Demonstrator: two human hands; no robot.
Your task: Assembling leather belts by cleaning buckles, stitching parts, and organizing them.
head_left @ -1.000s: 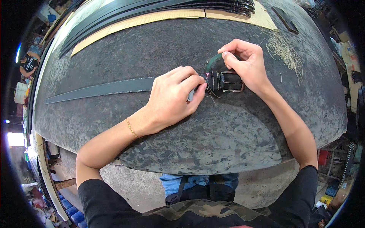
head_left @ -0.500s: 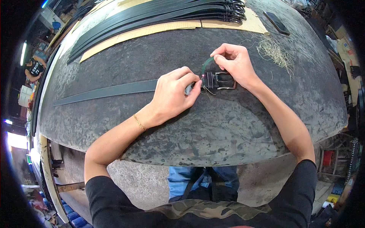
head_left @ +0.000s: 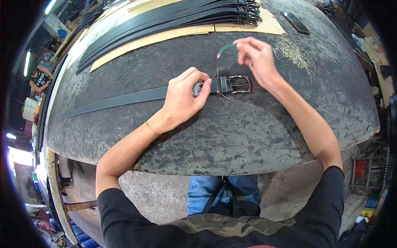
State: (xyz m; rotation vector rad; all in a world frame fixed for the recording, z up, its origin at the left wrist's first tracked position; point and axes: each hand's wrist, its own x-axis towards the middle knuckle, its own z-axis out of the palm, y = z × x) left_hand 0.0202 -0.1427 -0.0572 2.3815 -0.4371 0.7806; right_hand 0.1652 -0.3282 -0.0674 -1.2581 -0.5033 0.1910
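Observation:
A dark leather belt [head_left: 124, 99] with pale edge stitching lies across the worktable. Its metal buckle [head_left: 240, 84] points right, and loose thread ends [head_left: 221, 96] stick out beside the keeper loop. My left hand [head_left: 185, 93] rests on the belt left of the buckle, thumb and fingers closed round a small grey rounded thing [head_left: 197, 88] whose kind I cannot make out. Raised above and right of the buckle, my right hand [head_left: 257, 58] pinches a thin curved green strip [head_left: 226, 48] with a pink tip. The strip is apart from the belt.
Many-layered dark belts [head_left: 173, 20] with buckles lie stacked on tan cardboard [head_left: 248, 29] at the back. A heap of cut threads [head_left: 295, 53] and a black phone [head_left: 295, 22] are at the back right. A person [head_left: 40, 79] sits far left, beyond the table edge.
My right hand has moved up, lifting the green strip away from the belt and left fingertips. My left hand has shifted slightly left, uncovering more belt and thread ends near the buckle.

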